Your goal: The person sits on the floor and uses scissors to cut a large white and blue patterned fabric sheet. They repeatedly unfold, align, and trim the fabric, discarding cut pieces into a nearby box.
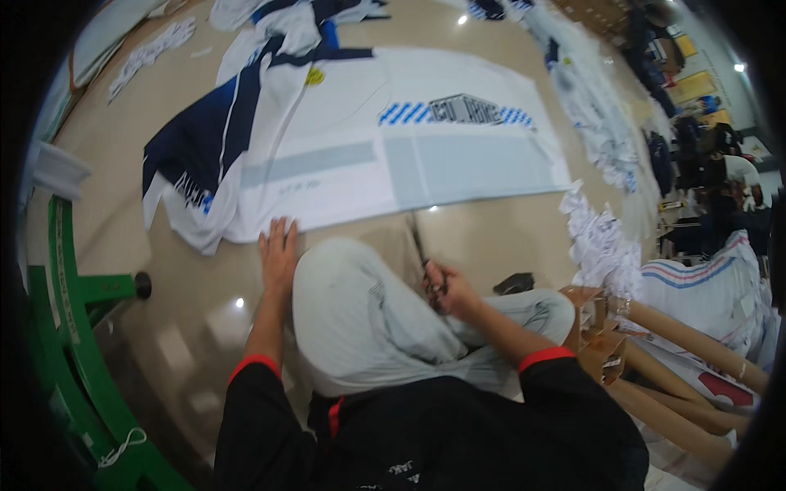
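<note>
A white shirt (327, 184) with navy sleeves, pale grey-blue panels and blue stripes lies spread on the shiny floor before my crossed legs. My left hand (279, 252) rests at its near edge, fingers stretched out and touching the fabric. In my right hand (447, 288), above my shin, is a pair of dark scissors (419, 239). My fingers wrap round the handles. The blades point away from me, their tips close to the shirt's near hem; whether they touch it I cannot tell.
At the left stands a green metal frame (61, 311) with a black-capped foot. White paper or fabric scraps (602, 237) heap at the right, beside cardboard tubes (679, 335) and a white striped sack (708, 286). A small dark object (514, 284) lies by my right knee. More garments (295, 24) lie beyond.
</note>
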The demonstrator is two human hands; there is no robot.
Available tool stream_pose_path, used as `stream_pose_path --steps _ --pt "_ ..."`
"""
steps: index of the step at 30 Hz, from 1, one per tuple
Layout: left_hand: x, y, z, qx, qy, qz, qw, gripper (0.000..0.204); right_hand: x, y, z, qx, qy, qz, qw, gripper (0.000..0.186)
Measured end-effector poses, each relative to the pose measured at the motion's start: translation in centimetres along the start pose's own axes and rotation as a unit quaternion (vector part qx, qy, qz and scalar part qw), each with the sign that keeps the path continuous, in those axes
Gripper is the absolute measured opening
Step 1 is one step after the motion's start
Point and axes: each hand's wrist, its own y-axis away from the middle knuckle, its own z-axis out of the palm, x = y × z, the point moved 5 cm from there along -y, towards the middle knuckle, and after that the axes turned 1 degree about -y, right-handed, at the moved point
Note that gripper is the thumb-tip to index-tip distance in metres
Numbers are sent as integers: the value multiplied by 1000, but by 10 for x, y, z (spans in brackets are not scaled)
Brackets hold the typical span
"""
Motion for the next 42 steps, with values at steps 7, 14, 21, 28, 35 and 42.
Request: stream_pose_path --steps 7,14,21,28,35,42 --pt "16 4 4 -21 15 -59 998 70 -25 18 13 3 104 -34 994 72" --pt "16 3 7 -32 -10 -61 998 68 -23 1 22 25 135 -58 989 67" --pt "17 2 -1 -41 11 -57 997 65 -28 -7 26 11 133 -87 987 62" --pt "14 3 -1 -38 13 -54 998 64 -27 9 29 -5 166 -33 986 65" --pt "11 1 4 -39 -1 -56 998 64 -31 -11 27 18 113 -57 992 57" --pt "11 1 1 -38 15 -52 998 63 -36 -11 38 12 118 -75 990 56"
